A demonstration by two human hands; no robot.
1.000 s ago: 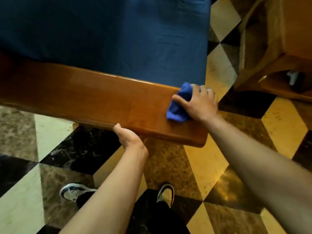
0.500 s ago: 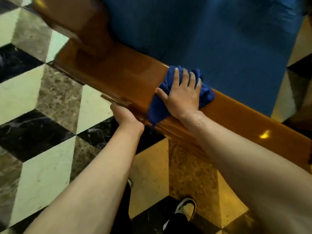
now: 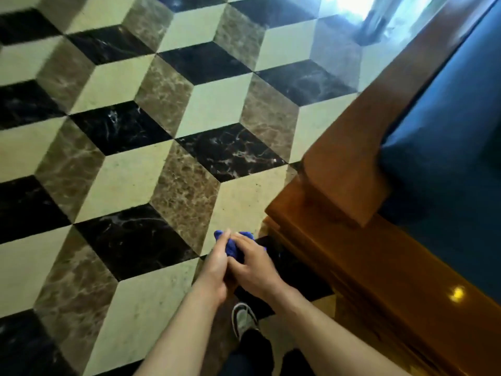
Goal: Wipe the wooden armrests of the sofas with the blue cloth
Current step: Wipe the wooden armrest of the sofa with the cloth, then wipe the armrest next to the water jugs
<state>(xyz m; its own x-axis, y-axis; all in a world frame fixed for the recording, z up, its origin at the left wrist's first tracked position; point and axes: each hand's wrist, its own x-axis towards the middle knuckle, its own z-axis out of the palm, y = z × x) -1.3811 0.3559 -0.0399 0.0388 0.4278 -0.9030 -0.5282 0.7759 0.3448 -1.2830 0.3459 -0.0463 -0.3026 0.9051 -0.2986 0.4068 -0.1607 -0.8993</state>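
The blue cloth (image 3: 233, 248) is bunched up between both of my hands, held over the floor just left of the sofa. My left hand (image 3: 214, 264) closes on its left side, my right hand (image 3: 257, 267) on its right side. Most of the cloth is hidden by my fingers. The glossy wooden armrest (image 3: 379, 270) runs along the right, from the sofa's corner post (image 3: 349, 158) toward the lower right. Neither hand touches the wood. The sofa's blue cushion (image 3: 455, 164) lies beyond the armrest.
A marble floor (image 3: 130, 164) in a black, cream and brown cube pattern fills the left and centre. My shoe (image 3: 242, 318) and dark trouser legs show below my hands. Bright glare lies on the floor at the top right.
My right hand has lifted the cloth off the armrest and my left hand has let go of the armrest's edge. Both now hold the cloth together, and my view has swung left.
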